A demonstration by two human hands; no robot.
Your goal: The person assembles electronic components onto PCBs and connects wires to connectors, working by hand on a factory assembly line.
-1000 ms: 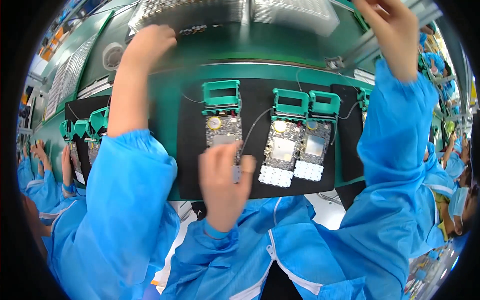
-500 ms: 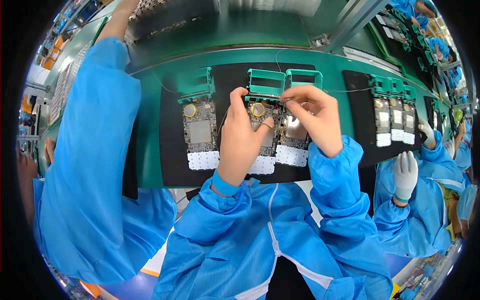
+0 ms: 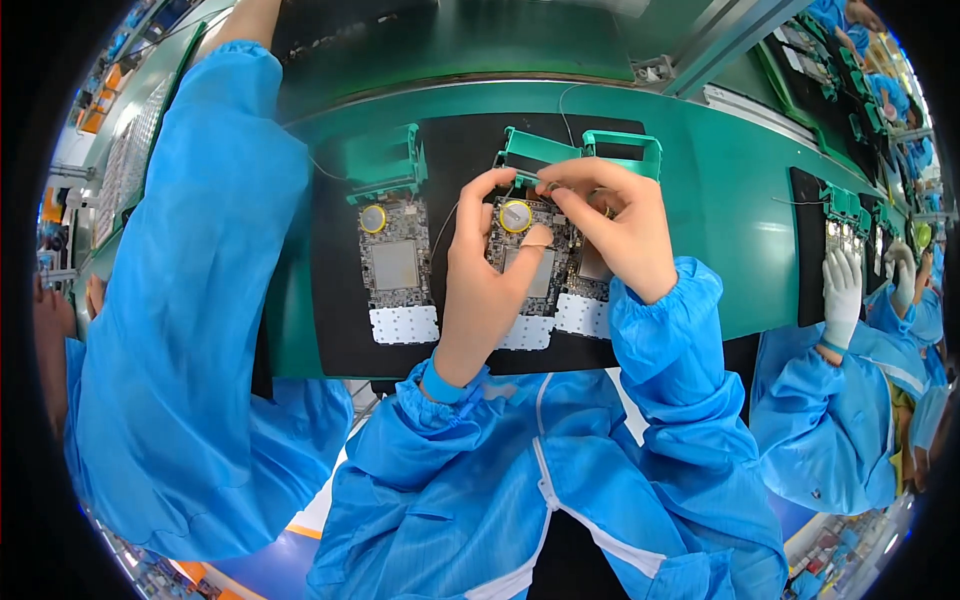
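Observation:
Under my hands lies the middle circuit board [image 3: 541, 284], with a yellow-rimmed coin cell [image 3: 515, 216] and a green plastic frame [image 3: 545, 146] at its far end. My left hand [image 3: 487, 275] curves around its left side, thumb on the board and index finger by the frame's near edge. The thumb and fingers of my right hand [image 3: 625, 230] are pinched at that same edge; what they hold is too small to tell. Partly under my right hand is another board [image 3: 584, 312] with its own green frame [image 3: 630, 150]. A third board [image 3: 394, 262] lies to the left, untouched.
The boards lie on a black mat [image 3: 338, 290] on a green bench [image 3: 740, 215]. A co-worker's blue sleeve [image 3: 190, 300] reaches along the left. At right, another co-worker's white-gloved hand [image 3: 842, 290] is beside more boards with green frames [image 3: 846, 208]. A metal post [image 3: 735, 45] stands behind.
My right fingertips have shifted left, closer to the middle board's frame, which now sits at a tilt. The co-worker's boards and mat on the right have moved farther right.

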